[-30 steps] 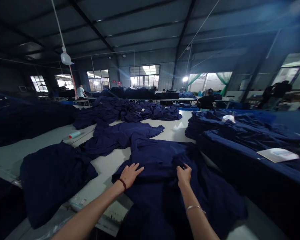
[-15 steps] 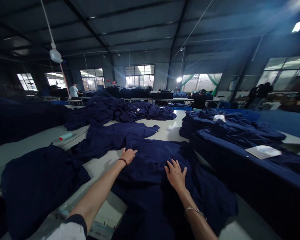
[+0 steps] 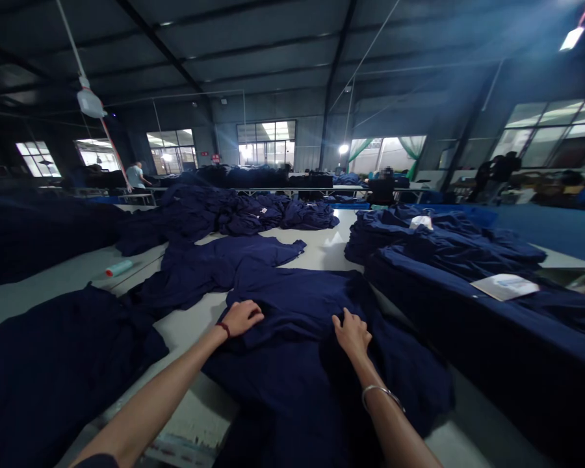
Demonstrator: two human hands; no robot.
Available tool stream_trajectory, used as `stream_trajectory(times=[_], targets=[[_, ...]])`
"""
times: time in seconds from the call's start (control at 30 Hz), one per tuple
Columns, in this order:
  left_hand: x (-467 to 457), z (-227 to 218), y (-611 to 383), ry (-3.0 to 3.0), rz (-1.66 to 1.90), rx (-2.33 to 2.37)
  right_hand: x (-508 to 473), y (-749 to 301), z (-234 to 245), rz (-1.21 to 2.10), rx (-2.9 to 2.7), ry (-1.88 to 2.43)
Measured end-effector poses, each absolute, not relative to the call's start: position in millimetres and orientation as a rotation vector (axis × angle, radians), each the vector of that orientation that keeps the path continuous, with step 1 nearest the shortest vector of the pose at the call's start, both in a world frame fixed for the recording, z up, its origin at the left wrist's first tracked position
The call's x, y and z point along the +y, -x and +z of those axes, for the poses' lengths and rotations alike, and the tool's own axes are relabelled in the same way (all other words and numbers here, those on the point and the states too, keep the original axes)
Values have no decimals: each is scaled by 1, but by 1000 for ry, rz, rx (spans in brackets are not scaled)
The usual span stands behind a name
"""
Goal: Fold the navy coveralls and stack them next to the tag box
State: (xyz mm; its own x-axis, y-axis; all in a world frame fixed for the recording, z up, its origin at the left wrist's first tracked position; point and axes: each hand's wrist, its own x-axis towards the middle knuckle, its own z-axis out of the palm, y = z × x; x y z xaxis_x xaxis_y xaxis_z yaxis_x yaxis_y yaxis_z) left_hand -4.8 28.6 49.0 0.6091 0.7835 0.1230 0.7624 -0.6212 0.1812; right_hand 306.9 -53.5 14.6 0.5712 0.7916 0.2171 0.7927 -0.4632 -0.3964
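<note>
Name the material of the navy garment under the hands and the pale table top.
The navy garment looks like soft matt cloth, lying in loose folds; the fibre cannot be told. The pale table top seems laminate or painted board, judging by its flat, faintly shiny surface.

A long pale surface (image 3: 324, 250) runs down the room, spread with navy garments; the nearest navy garment (image 3: 292, 305) lies rumpled across it, with another garment (image 3: 214, 266) just beyond; a heaped pile (image 3: 253, 214) sits further along; a pale blue roll (image 3: 119, 268) lies on bare surface to the left; on the right, a second surface (image 3: 565, 258) carries a thick navy stack (image 3: 443, 244), topped by a white paper sheet (image 3: 504, 286).
</note>
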Motion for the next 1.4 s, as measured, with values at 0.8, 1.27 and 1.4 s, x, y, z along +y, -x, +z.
stream_trajectory(times=[0.8, 1.27, 1.4], targets=[[-17, 43, 39, -2662, 283, 1042, -78, -294, 26, -403, -1588, 1888], [50, 21, 28, -2642, -33, 1502, -58, -289, 15, 1, -1809, 2289], [42, 34, 28, -2704, 286, 1362, -66, -286, 17, -140, -1869, 2039]])
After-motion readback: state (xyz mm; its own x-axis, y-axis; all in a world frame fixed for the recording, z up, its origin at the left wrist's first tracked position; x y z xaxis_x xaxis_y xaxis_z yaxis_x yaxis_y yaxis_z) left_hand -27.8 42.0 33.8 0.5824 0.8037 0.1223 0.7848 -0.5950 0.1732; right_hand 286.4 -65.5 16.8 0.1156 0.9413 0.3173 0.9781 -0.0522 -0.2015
